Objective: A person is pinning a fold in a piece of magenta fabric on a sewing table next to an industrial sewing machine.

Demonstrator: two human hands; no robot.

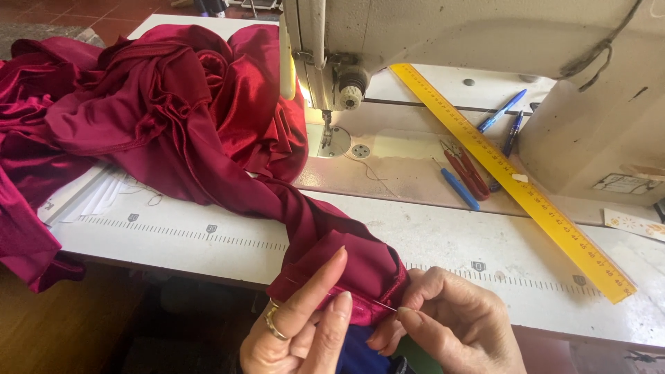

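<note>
Folded hem of dark red fabric [346, 266] lies at the tabletop [450, 242] near edge, pinched between both hands. Left hand [298, 332] fingers grip the fold; right hand [457, 325] fingers hold a pin [383, 305] against it. Beyond the fingers: yellow ruler [512, 180], sewing machine [450, 41].

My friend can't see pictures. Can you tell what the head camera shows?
Two hands, left hand and right hand, pinch a folded edge of dark red satin fabric at a white sewing table. Behind sit a sewing machine and a yellow ruler.
</note>
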